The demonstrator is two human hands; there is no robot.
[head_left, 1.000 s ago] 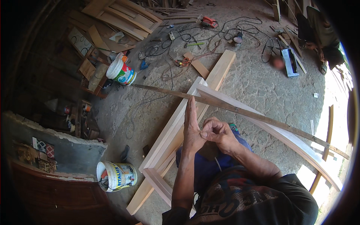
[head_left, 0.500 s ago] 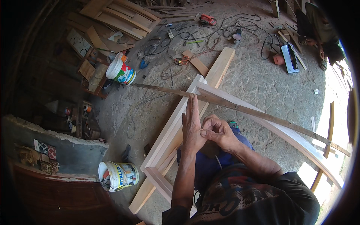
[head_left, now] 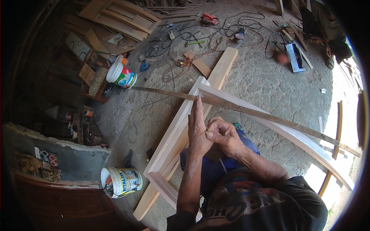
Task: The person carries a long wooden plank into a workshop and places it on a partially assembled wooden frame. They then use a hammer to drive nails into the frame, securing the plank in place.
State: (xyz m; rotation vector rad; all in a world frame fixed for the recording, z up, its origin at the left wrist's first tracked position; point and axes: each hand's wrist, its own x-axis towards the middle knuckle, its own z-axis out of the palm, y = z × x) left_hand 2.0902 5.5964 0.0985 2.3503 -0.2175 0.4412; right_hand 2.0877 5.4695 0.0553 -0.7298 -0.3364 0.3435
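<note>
My left hand (head_left: 198, 133) is held upright with its fingers straight and together, edge-on over a pale wooden frame (head_left: 172, 125). Against its palm side, my right hand (head_left: 226, 138) has thumb and forefinger pinched together. Whatever may be in that pinch is too small or hidden to make out. The frame's long side rests on a thick wooden beam (head_left: 227, 65), and another long rail (head_left: 298, 141) runs from its far corner toward the right. A thin dark batten (head_left: 266, 117) lies across the frame, just beyond my left fingertips.
Two paint buckets stand on the left, one farther (head_left: 120, 73) and one nearer (head_left: 122, 181). Power cords, a red power tool (head_left: 209, 19) and a green-handled hammer (head_left: 195, 42) lie on the concrete floor. Another person (head_left: 327, 30) is at the far right, near a spirit level (head_left: 294, 57).
The view has shifted slightly. My hands keep the same pose, the right pinch still against the left palm. The other person's hand at the far right has moved a little.
</note>
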